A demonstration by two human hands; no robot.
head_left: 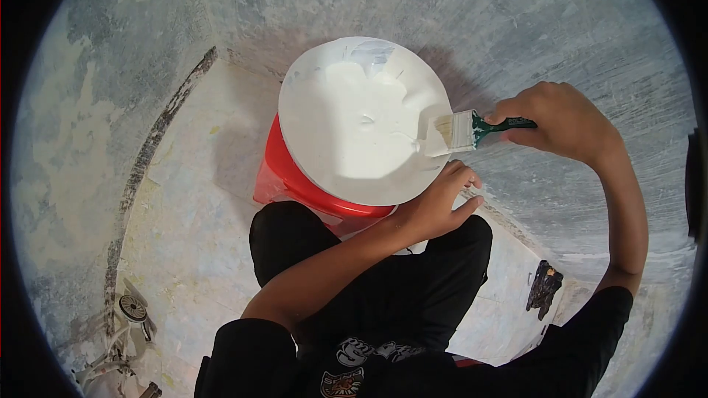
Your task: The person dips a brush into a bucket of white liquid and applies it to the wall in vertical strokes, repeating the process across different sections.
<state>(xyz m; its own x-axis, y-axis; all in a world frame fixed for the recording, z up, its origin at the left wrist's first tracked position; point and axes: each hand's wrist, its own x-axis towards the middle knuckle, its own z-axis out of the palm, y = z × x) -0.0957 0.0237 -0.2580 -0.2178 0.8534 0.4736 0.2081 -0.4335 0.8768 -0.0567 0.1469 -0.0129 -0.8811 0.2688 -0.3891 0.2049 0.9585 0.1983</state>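
Observation:
A white round tray [317, 129] holds a wide pool of white paint [361, 125]. It rests on top of a red plastic stool or bucket-like stand [284, 169]. Over the tray's right edge, my right hand [564, 121] grips a paintbrush [479, 129] by its dark green handle. White paint coats the brush's ferrule, and the bristle tips point left, at the paint. My left hand [448, 197] is just below the tray's lower right rim, near my knee, with loosely bent fingers and the thumb apart from them. Nothing shows in it.
Grey, patchily painted walls [531, 29] rise close behind the tray and to the right. The pale floor [184, 199] is stained. A white wheeled object [133, 309] lies at lower left, and a dark crumpled thing [544, 287] sits by the right wall.

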